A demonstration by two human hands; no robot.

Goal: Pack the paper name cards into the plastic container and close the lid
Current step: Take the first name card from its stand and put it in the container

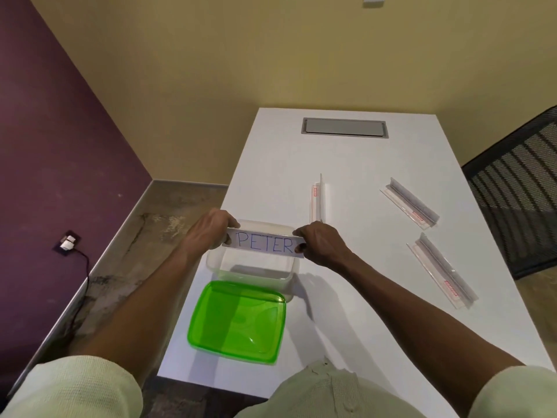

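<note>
From the head camera, you hold the white paper name card lettered PETER in blue (pixel 262 244) stretched flat between both hands, directly over the clear rectangular plastic container (pixel 289 277); your left hand (pixel 211 229) pinches its left end and your right hand (pixel 320 243) pinches its right end, so each grip is grasping the card rather than released or clenched on nothing; holding it by both ends keeps the strip level and, I judge, lets you line it up with the opening beneath. The container sits at the near left of the white surface (pixel 346 164); its inside looks bare, though the card and hands hide part of it. The translucent green plastic lid (pixel 236 322) lies flat on the surface just in front of the container, touching or nearly touching its near wall; it is off, which leaves the mouth free for packing and the lid close at hand for closing later. Three clear plastic card holders with red labels lie on the surface to your right: one (pixel 319 200) just beyond the container, two more (pixel 410 203) and (pixel 443 271) well apart from it; whether they contain cards I cannot tell. The task looks early: the card is not yet lowered in.
</note>
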